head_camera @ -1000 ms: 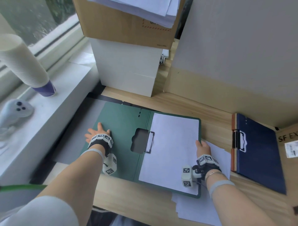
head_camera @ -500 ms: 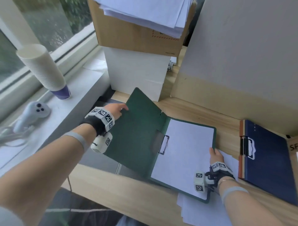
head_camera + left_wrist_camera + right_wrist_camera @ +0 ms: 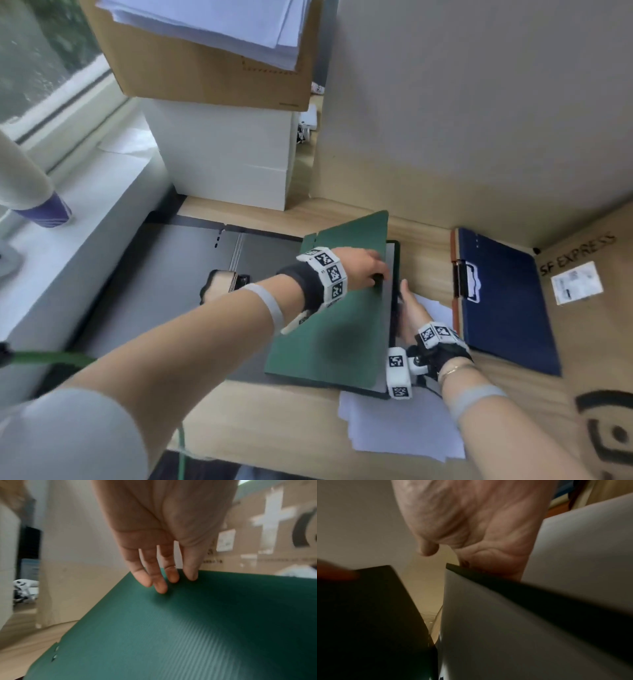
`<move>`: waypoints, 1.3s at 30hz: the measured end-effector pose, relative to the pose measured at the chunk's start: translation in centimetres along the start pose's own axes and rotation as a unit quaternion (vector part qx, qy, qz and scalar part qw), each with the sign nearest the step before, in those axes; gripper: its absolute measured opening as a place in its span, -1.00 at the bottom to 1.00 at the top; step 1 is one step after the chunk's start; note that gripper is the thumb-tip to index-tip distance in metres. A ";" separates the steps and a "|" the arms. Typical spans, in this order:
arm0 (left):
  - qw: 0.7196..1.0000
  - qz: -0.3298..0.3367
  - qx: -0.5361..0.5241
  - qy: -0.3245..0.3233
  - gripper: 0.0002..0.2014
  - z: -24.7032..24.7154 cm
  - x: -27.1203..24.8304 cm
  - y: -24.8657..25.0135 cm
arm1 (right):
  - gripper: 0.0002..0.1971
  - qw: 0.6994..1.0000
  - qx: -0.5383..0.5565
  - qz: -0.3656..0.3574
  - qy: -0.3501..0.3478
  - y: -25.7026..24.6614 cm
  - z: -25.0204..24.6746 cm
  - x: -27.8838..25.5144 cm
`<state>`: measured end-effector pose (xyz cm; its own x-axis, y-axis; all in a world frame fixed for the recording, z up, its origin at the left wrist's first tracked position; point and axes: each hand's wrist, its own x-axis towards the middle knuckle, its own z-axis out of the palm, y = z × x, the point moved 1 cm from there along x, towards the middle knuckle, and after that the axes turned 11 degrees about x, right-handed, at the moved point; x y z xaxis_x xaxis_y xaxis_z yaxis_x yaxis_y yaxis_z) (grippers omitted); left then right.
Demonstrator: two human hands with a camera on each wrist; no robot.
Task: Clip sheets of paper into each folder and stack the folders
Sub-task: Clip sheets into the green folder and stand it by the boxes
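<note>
A green folder (image 3: pixel 335 325) lies on the wooden desk (image 3: pixel 274 418), its front cover (image 3: pixel 188 628) tilted low over the white paper (image 3: pixel 385 342) inside. My left hand (image 3: pixel 363 267) presses on the cover near its free edge with straight fingers (image 3: pixel 159 585). My right hand (image 3: pixel 411 311) sits at the right edge of the folder's back half, thumb (image 3: pixel 428 550) lifted off it, fingers hidden. In the right wrist view the paper (image 3: pixel 488 628) shows in the narrow gap. A closed blue folder (image 3: pixel 503 301) lies to the right.
Loose white sheets (image 3: pixel 400 425) lie under my right wrist at the desk's front. An open grey folder (image 3: pixel 154 291) lies left of the green one. Behind stand a white box (image 3: pixel 222 154), a cardboard box (image 3: pixel 188 68) topped with paper, and stacked cups (image 3: pixel 27 181) on the sill.
My left hand has swung the green cover up from flat on the left and over to the right, almost down onto the paper. My right thumb has come off the sheet.
</note>
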<state>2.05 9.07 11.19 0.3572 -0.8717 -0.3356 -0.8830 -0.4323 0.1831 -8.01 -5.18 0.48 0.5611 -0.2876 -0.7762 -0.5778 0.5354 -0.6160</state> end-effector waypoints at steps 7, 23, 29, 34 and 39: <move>0.994 0.011 0.077 -0.076 -0.43 5.2 4.4 2.3 | -0.54 0.992 0.017 -0.034 -0.116 1.0 -2.4 -0.4; 0.937 -0.306 -0.171 0.018 -0.41 6.1 8.0 -0.3 | -0.51 0.959 -0.078 -0.211 0.170 -5.2 -11.6 0.4; 0.912 -0.250 -0.323 -0.048 -0.57 5.3 14.1 5.3 | -0.55 0.947 -0.041 -0.217 0.231 -8.4 -20.1 0.3; 0.885 -0.238 -0.394 -0.069 -0.61 5.9 19.5 9.3 | -0.57 0.941 -0.087 -0.180 0.275 -10.0 -25.7 0.8; 0.868 -0.233 -0.430 -0.089 -0.66 6.8 23.6 12.7 | -0.60 0.924 -0.152 -0.131 0.326 -10.7 -30.8 3.7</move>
<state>-2.78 -15.40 -0.65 0.4944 -0.5403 -0.6809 -0.0744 -0.8068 0.5861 -17.95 -36.44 0.07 0.2872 -0.8455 -0.4501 -0.6684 0.1596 -0.7265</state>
